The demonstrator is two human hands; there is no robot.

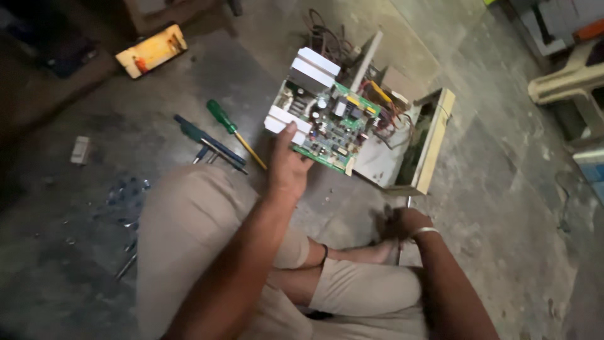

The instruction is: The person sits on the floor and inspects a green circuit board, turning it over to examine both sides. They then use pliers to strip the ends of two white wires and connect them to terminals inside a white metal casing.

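Head view: screwdrivers (220, 129) lie left of an open case (423, 148); left hand (288, 165) grips the board (327, 123) by its near edge; right hand (402, 221) curls low, its grip unclear.

Overall light: dim, with a greenish-grey cast over the concrete floor (503, 189).
Brightest spots: the white heat sinks on the circuit board (327, 119) and the yellow box (151, 50) near the top left, both slightly glaring.
Shadows: deep at the top left corner and left edge; soft elsewhere.
Sharpness: board fairly crisp; left hand (286, 167), right hand (402, 223) and lower edge soft, slightly smeared.
Edges: mild wide-angle stretch.
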